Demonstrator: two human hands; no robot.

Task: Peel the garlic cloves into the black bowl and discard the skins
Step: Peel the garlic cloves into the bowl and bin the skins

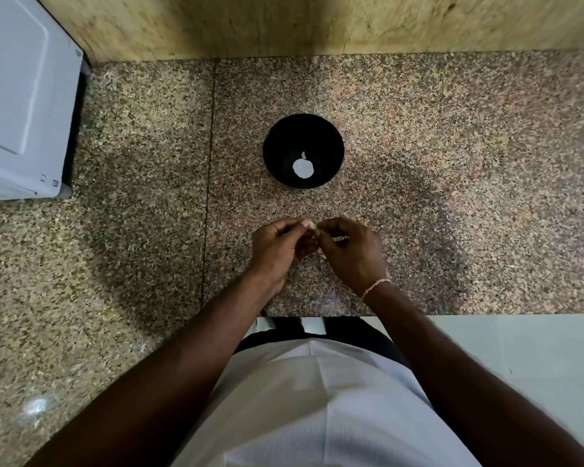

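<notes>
Far left, I see a smooth grey-white appliance [21,96] with rounded corners standing on the speckled, polished granite worktop [452,163]. At centre sits a round, glossy black bowl [334,143] with pale garlic pieces [303,167] at its bottom. Nearer to me, my left hand [277,251] and right hand [354,251] meet fingertip to fingertip, both pinching one small pale garlic clove [313,226] just above the worktop, fingers curled.

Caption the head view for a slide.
Both hands, left and right, pinch a garlic clove before the black bowl.
</notes>
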